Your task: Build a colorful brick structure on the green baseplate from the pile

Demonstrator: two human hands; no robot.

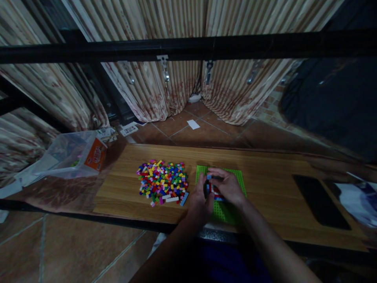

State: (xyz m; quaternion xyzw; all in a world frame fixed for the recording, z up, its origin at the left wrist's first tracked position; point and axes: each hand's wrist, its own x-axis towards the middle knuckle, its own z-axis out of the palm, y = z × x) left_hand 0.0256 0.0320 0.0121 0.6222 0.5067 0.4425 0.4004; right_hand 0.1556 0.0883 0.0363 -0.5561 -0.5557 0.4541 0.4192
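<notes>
brick build (218,194) lower right of center, over green baseplate (226,214) | left hand (198,199) cupped beside, right hand (230,187) curled over, can't tell if gripping | prob light, stiff, might pop apart, pinch low sides imo

In the lower centre, the knobbly baseplate (226,214) and the heaped bricks (161,181) look like hard plastic, and the board (271,184) has a smooth, wood-grained surface. The container (69,153) at left is see-through plastic, the slab (321,202) at lower right matt black. Up top hang cloth curtains (173,21), with shiny metal fittings (166,72) at upper centre.
</notes>
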